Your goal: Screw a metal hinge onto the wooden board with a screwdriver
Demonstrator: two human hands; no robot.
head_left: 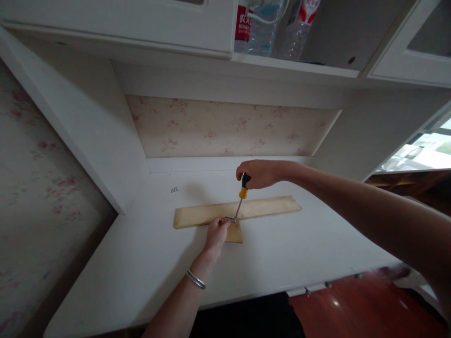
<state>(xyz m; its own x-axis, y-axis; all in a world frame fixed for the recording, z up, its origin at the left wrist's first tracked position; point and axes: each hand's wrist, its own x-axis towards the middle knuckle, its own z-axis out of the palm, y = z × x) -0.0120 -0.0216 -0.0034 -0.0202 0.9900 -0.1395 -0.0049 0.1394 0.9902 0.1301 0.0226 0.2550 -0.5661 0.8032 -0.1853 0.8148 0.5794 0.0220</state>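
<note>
My right hand (259,173) is closed around the handle of a screwdriver (243,192) with a black and yellow grip. Its thin shaft slants down to a small metal bracket (230,219). Pinched in the fingers of my left hand (216,233) is that bracket, held where two wooden pieces meet. A long light wooden board (268,207) lies across the white desktop. Against its near side sits a short wooden piece (234,233), partly covered by my left hand. Whether the tip sits in a screw is too small to tell.
Several small metal screws (174,190) lie on the white desktop (282,256), left of and behind the board. Overhead, a cabinet shelf (296,65) holds plastic bottles (266,28). A side panel (77,117) stands at the left. Red flooring (338,305) shows below the front edge.
</note>
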